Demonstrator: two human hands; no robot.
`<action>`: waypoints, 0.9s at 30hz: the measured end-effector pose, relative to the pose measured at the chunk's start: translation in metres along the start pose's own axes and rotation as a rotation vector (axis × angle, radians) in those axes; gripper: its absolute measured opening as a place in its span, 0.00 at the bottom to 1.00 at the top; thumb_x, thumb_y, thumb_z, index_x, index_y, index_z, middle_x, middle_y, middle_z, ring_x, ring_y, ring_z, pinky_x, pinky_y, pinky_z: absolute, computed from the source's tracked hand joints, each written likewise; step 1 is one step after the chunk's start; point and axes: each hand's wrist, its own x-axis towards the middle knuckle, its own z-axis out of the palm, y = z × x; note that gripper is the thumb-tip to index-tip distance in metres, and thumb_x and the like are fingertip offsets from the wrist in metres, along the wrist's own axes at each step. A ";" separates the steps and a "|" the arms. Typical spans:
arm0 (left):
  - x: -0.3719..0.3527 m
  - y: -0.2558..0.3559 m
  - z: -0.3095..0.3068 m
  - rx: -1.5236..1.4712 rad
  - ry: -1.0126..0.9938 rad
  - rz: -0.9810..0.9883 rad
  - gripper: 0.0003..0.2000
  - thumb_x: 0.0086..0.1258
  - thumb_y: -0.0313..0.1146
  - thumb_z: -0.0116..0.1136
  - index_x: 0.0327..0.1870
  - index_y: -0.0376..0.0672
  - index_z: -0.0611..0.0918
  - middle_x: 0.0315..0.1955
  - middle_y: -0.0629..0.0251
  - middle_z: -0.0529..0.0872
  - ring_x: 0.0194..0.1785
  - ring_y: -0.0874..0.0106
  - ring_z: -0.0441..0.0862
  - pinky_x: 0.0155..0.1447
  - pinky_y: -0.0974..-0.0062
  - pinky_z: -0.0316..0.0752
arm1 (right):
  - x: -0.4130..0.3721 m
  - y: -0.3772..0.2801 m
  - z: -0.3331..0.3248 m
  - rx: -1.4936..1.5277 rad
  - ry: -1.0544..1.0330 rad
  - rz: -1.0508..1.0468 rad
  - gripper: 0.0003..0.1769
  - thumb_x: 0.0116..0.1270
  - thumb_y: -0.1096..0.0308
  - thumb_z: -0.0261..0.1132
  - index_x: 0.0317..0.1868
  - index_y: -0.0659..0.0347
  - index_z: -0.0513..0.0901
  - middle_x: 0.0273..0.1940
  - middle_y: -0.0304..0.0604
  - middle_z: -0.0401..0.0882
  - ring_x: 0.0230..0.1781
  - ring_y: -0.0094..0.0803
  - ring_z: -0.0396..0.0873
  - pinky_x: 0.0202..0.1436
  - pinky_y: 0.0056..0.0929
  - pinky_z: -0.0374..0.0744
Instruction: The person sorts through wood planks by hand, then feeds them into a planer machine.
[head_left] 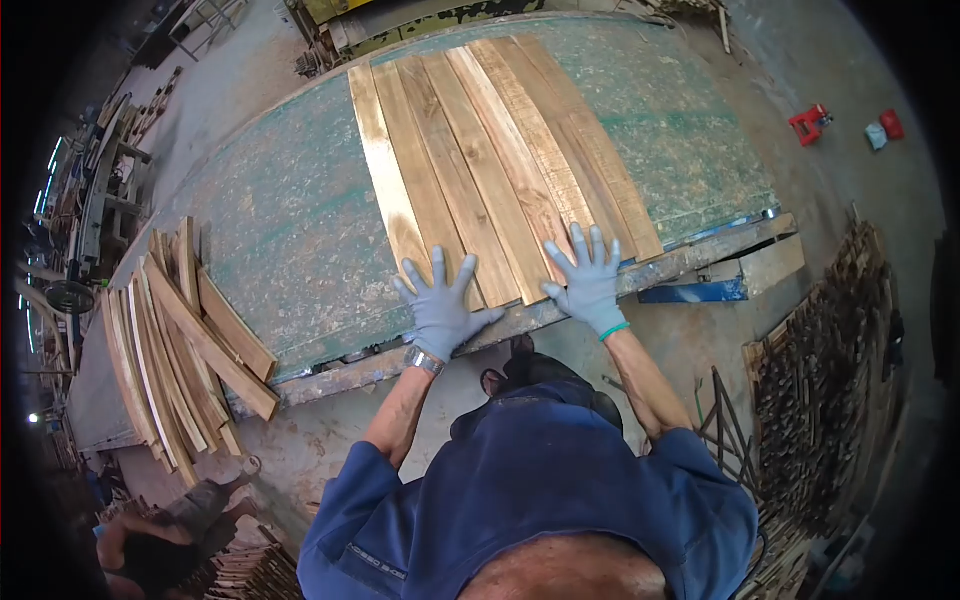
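Several long wooden boards (480,160) lie side by side on a worn green table (290,220), their near ends close to its front edge. In a grey glove, my left hand (440,305) rests with spread fingers on the near ends of the left boards. My right hand (587,280), gloved alike, lies fingers apart on the near ends of the boards further right. Neither hand is wrapped around anything. The leftmost board is paler than the others, and narrow seams show between some boards.
A loose pile of wooden strips (180,350) overhangs the table's left front. Stacked timber (825,370) stands on the floor at right, near a dark metal frame (728,425). Red objects (810,124) lie on the floor at upper right. Another person (165,535) is at lower left.
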 end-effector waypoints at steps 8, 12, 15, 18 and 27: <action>-0.006 -0.005 0.010 -0.022 0.011 -0.093 0.53 0.37 0.80 0.63 0.72 0.69 0.70 0.76 0.45 0.56 0.72 0.19 0.40 0.71 0.23 0.32 | -0.037 0.093 -0.025 0.089 -0.073 0.154 0.62 0.34 0.22 0.71 0.73 0.37 0.69 0.77 0.63 0.47 0.75 0.75 0.43 0.71 0.75 0.46; 0.002 0.003 0.011 -0.001 -0.034 -0.106 0.54 0.34 0.79 0.66 0.71 0.71 0.72 0.76 0.44 0.54 0.70 0.14 0.39 0.69 0.21 0.37 | -0.017 0.083 -0.022 0.064 -0.244 0.172 0.64 0.29 0.19 0.71 0.73 0.28 0.67 0.78 0.62 0.46 0.74 0.80 0.38 0.67 0.83 0.41; 0.009 0.010 0.011 -0.008 -0.045 -0.146 0.52 0.33 0.77 0.69 0.69 0.71 0.74 0.76 0.44 0.54 0.70 0.16 0.40 0.68 0.21 0.38 | -0.008 0.081 -0.008 0.069 -0.231 0.227 0.62 0.31 0.17 0.68 0.72 0.26 0.68 0.76 0.62 0.48 0.74 0.81 0.37 0.65 0.86 0.39; 0.035 0.011 0.015 -0.009 -0.014 -0.175 0.50 0.34 0.76 0.69 0.68 0.72 0.75 0.75 0.43 0.57 0.70 0.17 0.41 0.69 0.23 0.40 | 0.026 0.091 -0.002 0.095 -0.248 0.244 0.59 0.34 0.16 0.67 0.71 0.28 0.70 0.74 0.62 0.50 0.73 0.81 0.39 0.65 0.85 0.39; 0.212 -0.024 0.020 0.007 0.060 -0.209 0.51 0.33 0.76 0.69 0.69 0.74 0.74 0.75 0.50 0.60 0.72 0.19 0.42 0.73 0.30 0.41 | 0.209 0.140 0.038 0.105 -0.290 0.212 0.57 0.37 0.18 0.67 0.70 0.29 0.72 0.76 0.56 0.50 0.74 0.77 0.38 0.69 0.80 0.41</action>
